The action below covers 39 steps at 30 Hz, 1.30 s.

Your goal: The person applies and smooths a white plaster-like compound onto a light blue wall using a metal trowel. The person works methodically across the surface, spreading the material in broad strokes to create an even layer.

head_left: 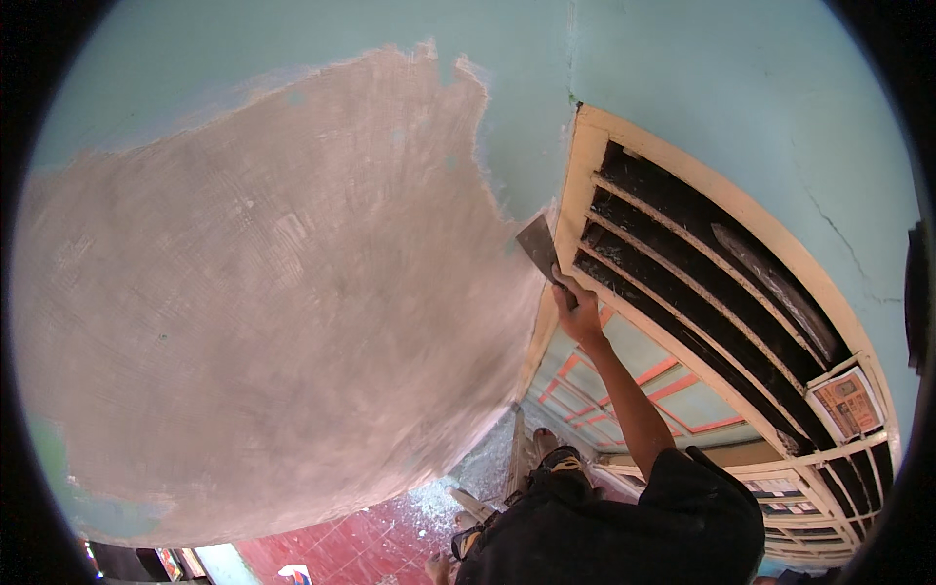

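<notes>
My right hand [579, 310] is closed around the handle of a wide flat scraper [537, 244]. The scraper's metal blade lies at the wall corner, by the right edge of a large scraped patch [292, 263] and beside the cream window frame. Pale green-blue paint [522, 127] borders the bare, pinkish-grey patch, with a ragged edge above the blade. At the lower edge, a small part of my left hand [438, 567] shows low beside my body; its fingers are too small and cut off to read.
Dark slatted openings [702, 244] in a cream frame stand to the right, above a door with orange-edged panels [624, 380]. My feet rest high on wooden pieces [518, 453]. Below is a red tiled floor [322, 536] strewn with white flakes.
</notes>
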Each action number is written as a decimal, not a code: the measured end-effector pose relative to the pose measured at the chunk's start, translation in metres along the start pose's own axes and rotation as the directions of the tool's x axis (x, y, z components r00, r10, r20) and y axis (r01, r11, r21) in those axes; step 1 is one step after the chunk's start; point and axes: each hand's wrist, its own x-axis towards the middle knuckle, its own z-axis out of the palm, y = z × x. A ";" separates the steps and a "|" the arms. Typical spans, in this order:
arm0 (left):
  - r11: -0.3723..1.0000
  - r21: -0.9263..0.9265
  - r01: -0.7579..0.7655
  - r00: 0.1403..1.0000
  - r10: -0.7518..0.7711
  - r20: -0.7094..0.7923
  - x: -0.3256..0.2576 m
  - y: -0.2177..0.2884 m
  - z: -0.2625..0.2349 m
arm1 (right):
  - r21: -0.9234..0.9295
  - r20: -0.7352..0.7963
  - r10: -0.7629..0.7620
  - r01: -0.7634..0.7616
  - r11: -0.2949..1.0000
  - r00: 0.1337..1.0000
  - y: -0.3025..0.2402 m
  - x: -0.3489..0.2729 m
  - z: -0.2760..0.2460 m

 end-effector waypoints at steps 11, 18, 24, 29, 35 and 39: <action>0.932 0.215 -0.293 0.955 0.272 0.120 0.021 -0.018 -0.014 | 0.106 0.021 0.131 -0.132 0.985 0.991 -0.026 -0.015 0.008; 0.926 0.327 -0.188 0.982 0.180 0.054 -0.020 0.003 -0.006 | 0.207 -0.005 0.183 -0.178 0.962 0.983 -0.047 -0.004 0.009; 0.935 0.322 -0.150 0.989 0.141 0.052 -0.016 0.001 -0.010 | 0.242 0.022 0.288 -0.284 0.928 0.957 -0.062 -0.008 0.018; 0.919 0.357 -0.167 0.986 0.151 0.073 -0.016 0.004 -0.007 | 0.348 -0.027 0.299 -0.272 0.897 0.954 -0.060 -0.019 0.031; 0.874 0.300 -0.381 0.916 0.313 0.250 -0.010 0.005 -0.018 | 0.329 -0.026 0.352 -0.325 0.887 0.936 -0.066 -0.012 0.031; 0.868 0.307 -0.391 0.906 0.303 0.296 0.004 0.010 -0.016 | 0.364 -0.042 0.334 -0.297 0.883 0.942 -0.065 -0.033 0.040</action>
